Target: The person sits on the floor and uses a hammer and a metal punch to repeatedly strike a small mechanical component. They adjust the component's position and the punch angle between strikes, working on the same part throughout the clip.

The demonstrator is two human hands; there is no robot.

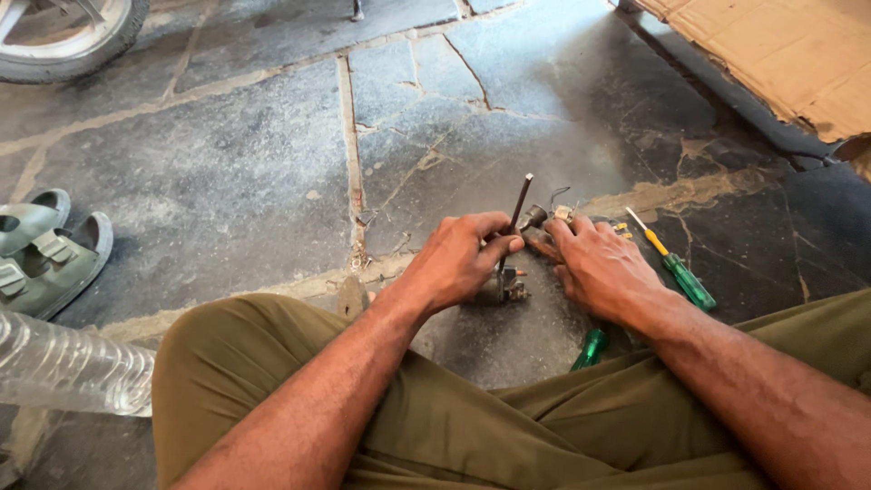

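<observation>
I am sitting on a cracked stone floor (272,172). My left hand (458,259) is clamping the metal rod (515,218) upright over the small metal part (504,289); my right hand (603,268), at three o'clock, is pressing flat, closed on nothing. Keeping the rod vertical matters.

On the stone floor (245,172), before the crossed legs: small metal part (504,287), under the left hand (456,261). Thin rod (517,218) stands up from it. Right hand (603,269) just beside, right. Screwdriver (673,263) further right. Sandals (41,249) at left edge; wheel (63,36) far left corner; cardboard (780,50) far right corner.
</observation>
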